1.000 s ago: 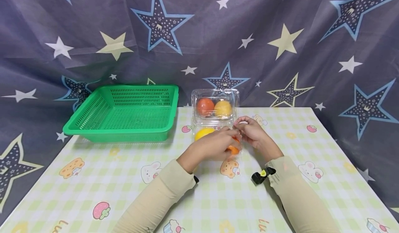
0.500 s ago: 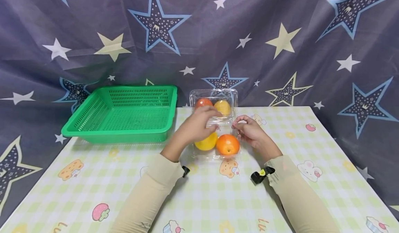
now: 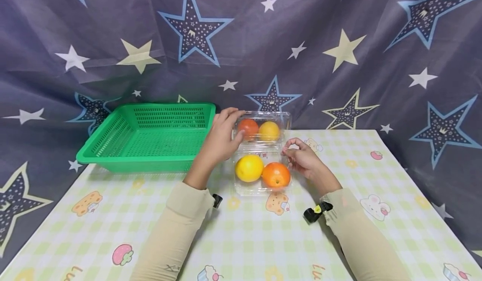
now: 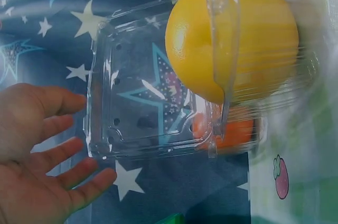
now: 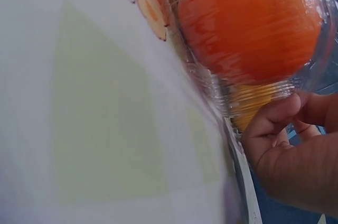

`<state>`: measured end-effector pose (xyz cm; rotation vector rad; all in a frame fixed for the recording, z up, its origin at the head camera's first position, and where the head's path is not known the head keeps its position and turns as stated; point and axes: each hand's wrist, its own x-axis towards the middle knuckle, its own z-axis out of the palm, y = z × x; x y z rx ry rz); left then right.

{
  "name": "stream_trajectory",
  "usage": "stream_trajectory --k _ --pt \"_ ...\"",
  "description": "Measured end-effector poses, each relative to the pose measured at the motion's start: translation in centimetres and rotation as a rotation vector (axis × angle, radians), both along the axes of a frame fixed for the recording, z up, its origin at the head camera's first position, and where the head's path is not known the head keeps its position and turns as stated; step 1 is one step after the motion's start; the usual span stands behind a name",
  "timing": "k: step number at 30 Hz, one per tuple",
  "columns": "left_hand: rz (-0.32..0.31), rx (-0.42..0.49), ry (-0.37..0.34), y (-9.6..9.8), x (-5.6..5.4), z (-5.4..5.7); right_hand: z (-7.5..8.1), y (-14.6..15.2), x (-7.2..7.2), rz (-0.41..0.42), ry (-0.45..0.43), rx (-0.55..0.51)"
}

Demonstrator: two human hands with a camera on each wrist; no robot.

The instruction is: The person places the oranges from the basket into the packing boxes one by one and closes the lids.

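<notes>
A clear plastic clamshell box stands on the table with its lid raised at the back. In its base sit a yellow round fruit and an orange. A red-orange fruit and a yellow-orange fruit show through the lid. At the lid's upper left edge is my left hand; its fingers spread beside the rim in the left wrist view, contact unclear. My right hand pinches the box's right edge between thumb and finger, beside the orange.
A green perforated basket stands at the back left. A checkered cloth with cartoon prints covers the table. Behind the table hangs a dark star-patterned curtain.
My left hand has moved from over the orange, left and up to the lid's left edge, uncovering both fruits in the base. The lid's top edge is slightly lower. My right hand stays put.
</notes>
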<state>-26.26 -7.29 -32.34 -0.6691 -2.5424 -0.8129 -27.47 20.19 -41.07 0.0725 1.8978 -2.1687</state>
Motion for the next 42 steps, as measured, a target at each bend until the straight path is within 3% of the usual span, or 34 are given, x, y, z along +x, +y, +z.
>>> stream_trajectory --k 6,13,18,21,26,29,37,42 --pt "0.018 -0.003 0.058 0.0 0.2 0.2 0.0 0.1 0.1 0.007 0.003 -0.008" --pt "-0.006 0.020 0.141 0.2 0.6 0.9 0.2 0.2 0.1 0.012 0.000 0.000" --pt "-0.015 -0.005 0.140 0.4 1.0 1.4 0.5 0.8 -0.1 0.028 -0.005 0.058" --pt "-0.018 -0.028 0.131 0.4 1.4 1.7 1.0 1.5 -0.2 0.061 0.023 0.154" --pt "-0.035 -0.046 0.089 0.2 1.8 2.1 2.7 2.7 0.3 0.107 0.186 0.438" --pt "-0.052 -0.042 0.069 0.0 1.9 2.2 4.4 3.4 0.8 0.081 0.294 0.566" --pt "-0.076 -0.073 0.054 -0.3 2.5 2.1 8.4 3.6 2.7 -0.010 0.517 0.649" --pt "-0.131 -0.123 0.110 -0.8 3.1 1.6 9.9 2.7 4.2 -0.039 0.696 0.735"
